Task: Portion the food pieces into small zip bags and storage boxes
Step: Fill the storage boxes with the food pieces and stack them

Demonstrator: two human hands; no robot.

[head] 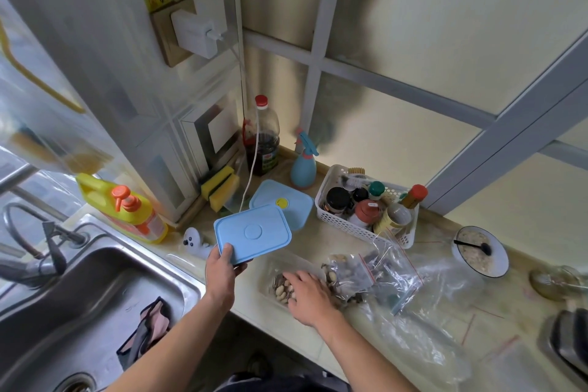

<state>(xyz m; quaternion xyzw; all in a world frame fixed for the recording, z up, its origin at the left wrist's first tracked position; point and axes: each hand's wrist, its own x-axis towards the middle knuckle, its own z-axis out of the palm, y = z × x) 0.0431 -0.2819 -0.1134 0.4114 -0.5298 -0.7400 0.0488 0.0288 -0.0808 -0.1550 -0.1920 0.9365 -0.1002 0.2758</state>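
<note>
The left hand (222, 274) pinched one blue storage-box lid (253, 233) at its near corner, thumb on top, holding it tilted above the counter (318, 337). Beyond that grip, one second blue lidded box (286, 204) with a yellow disc sat on the counter. Right of the grip, the right hand (310, 296) lay with fingers spread and nearly straight over one clear storage box (273, 267), touching the mixed nuts and seeds (281, 285) inside. Just right of that hand lay a heap of small zip bags (378, 277) with red seal lines; their count could not be determined. Farther right stood one white bowl (482, 251) holding one dark spoon. Behind the bags stood one white basket (337, 223) of jars. Left of the lid grip were one steel sink (95, 289) and one yellow detergent bottle (124, 207).
</note>
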